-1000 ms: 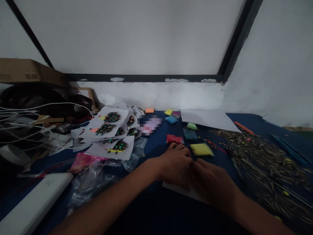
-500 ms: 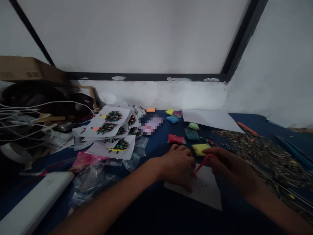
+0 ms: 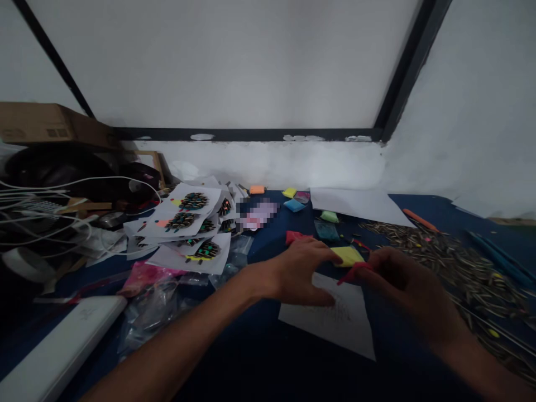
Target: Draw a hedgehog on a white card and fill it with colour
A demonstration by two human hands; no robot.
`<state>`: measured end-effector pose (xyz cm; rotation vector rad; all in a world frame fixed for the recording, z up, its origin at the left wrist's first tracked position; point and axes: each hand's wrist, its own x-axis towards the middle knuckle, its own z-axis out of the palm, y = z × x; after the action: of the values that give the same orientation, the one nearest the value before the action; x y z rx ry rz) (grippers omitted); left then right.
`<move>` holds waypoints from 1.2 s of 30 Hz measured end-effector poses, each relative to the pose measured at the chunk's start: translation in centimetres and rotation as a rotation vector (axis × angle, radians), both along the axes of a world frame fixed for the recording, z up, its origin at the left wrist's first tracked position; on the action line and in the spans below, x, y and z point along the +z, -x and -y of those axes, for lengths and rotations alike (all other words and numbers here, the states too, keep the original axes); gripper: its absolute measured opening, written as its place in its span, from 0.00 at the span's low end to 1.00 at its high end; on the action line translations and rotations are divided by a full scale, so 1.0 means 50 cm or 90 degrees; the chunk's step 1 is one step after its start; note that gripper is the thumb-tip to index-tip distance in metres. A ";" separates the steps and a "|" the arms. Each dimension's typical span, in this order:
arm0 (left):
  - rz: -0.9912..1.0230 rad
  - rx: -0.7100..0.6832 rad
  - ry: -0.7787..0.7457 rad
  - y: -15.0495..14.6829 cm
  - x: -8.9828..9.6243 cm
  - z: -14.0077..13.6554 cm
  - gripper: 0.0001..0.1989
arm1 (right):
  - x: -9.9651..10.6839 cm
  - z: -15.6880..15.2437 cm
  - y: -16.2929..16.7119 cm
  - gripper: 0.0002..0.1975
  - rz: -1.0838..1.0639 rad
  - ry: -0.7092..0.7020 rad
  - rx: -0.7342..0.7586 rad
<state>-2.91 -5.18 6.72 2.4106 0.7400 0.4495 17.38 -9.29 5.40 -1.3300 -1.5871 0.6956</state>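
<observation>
My right hand (image 3: pixel 412 293) pinches a small pinkish-red piece of soft modelling clay (image 3: pixel 352 272), its thin end pointing down to the left. Facing it, my left hand (image 3: pixel 299 273) hovers over a small white sheet of paper (image 3: pixel 352 332), thumb and fingers apart, nothing between them. The sheet bears a patch of fine dark marks below my thumb. Just behind my hands lie a yellow clay packet (image 3: pixel 347 256) and a red clay packet (image 3: pixel 295 237), the latter partly hidden by my left hand.
Sheets with seed-covered hedgehog-like figures (image 3: pixel 195 202) are stacked at the left. Sunflower-like striped seeds (image 3: pixel 460 262) spread across the right side. Clear plastic bags (image 3: pixel 151 315) and a long white box-like object (image 3: pixel 62 346) lie front left. A white sheet (image 3: pixel 360 204) lies at the back.
The pinkish-red clay, earlier stretched down to the paper between both hands, is now shorter and raised in my right hand. My left hand has opened away from it.
</observation>
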 end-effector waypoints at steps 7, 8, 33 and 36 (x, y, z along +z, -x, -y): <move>0.232 0.024 0.494 -0.030 -0.002 0.017 0.14 | 0.007 0.020 0.024 0.15 0.079 -0.030 0.005; 0.254 0.033 0.524 -0.031 -0.004 0.018 0.13 | 0.010 0.022 0.026 0.14 0.083 -0.029 0.004; 0.327 0.077 0.619 -0.029 -0.025 0.026 0.09 | 0.009 0.027 0.024 0.16 0.109 0.101 0.101; 0.341 0.098 0.640 -0.022 -0.020 0.023 0.10 | 0.018 0.026 0.019 0.16 0.073 0.130 0.126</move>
<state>-1.80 -6.31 5.73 1.2313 0.6744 0.5706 16.43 -10.59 6.30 -1.3910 -1.7952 0.9380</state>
